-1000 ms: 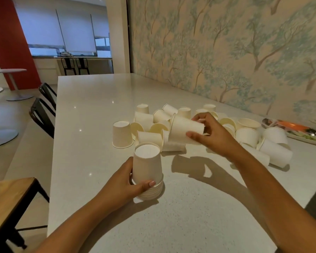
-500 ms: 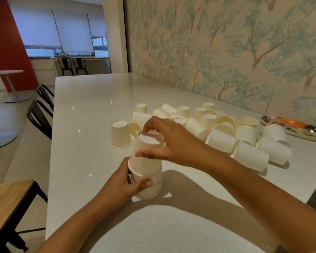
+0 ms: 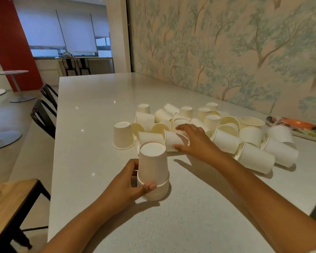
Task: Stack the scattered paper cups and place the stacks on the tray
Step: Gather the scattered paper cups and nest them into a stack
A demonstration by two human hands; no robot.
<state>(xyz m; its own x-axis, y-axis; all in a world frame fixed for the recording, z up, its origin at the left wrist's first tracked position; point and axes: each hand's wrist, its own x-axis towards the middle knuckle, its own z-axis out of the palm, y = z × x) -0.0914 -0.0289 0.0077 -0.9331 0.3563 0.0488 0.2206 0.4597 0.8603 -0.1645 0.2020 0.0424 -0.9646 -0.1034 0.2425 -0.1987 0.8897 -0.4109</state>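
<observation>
An upside-down stack (image 3: 153,176) of paper cups stands on the white desk (image 3: 91,136), near its front edge. The left hand (image 3: 128,185) holds the stack low down, its grip clamped on it: thumb across the front, fingers curled round the far side. The right hand (image 3: 192,141) reaches past the stack to a cup (image 3: 173,142) lying on its side just behind. Its fingers are spread over that cup, thumb at the near side, fingers at the far side; whether the grip has closed on the cup I cannot tell.

Behind lies the heap of loose cups (image 3: 226,132), some on their sides, some upside down, a few with mouths up. One cup (image 3: 123,135) stands upside down alone, left of the heap. The tray (image 3: 299,128) sits at the desk's right end, against the tree-patterned wall (image 3: 226,52), near the outermost cups. Black chairs (image 3: 44,114) line the desk's left side.
</observation>
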